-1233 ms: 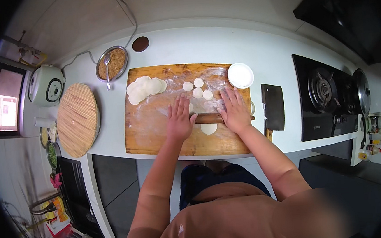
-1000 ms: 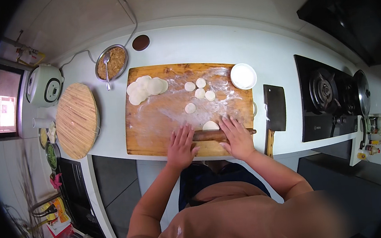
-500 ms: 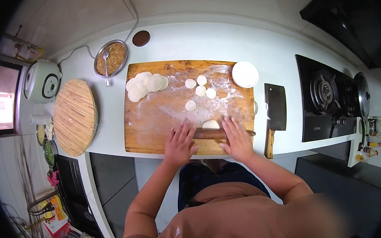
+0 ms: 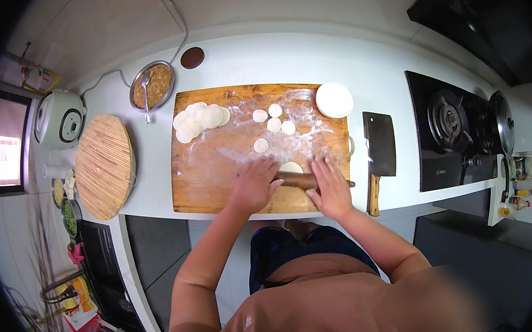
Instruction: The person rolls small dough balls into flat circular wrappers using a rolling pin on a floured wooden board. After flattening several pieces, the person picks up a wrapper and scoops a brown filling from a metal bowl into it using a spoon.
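On the floured wooden board [image 4: 216,176], a dark brown rolling pin [image 4: 299,179] lies crosswise near the front edge. A round of dough [image 4: 290,167] shows from under its far side. My left hand [image 4: 255,184] presses palm down on the pin's left part, fingers stretched forward and slightly blurred. Toward its right end rests my right hand [image 4: 329,187], flat with fingers extended over the pin. Farther up the board are several small dough discs [image 4: 274,125]. At the back left, thin dough wrappers [image 4: 201,121] overlap in a pile.
A white round container [image 4: 334,100] sits on the board's back right corner. Right of the board lies a cleaver [image 4: 379,146], then the gas stove [image 4: 449,131]. To the left are a round woven straw tray [image 4: 105,167], a bowl of filling [image 4: 159,83] with a spoon [image 4: 146,100], and a rice cooker [image 4: 59,119].
The rolling pin has moved slightly away from me, with both hands on it. My left hand has shifted forward and turned inward. The round of dough now shows a bit larger.
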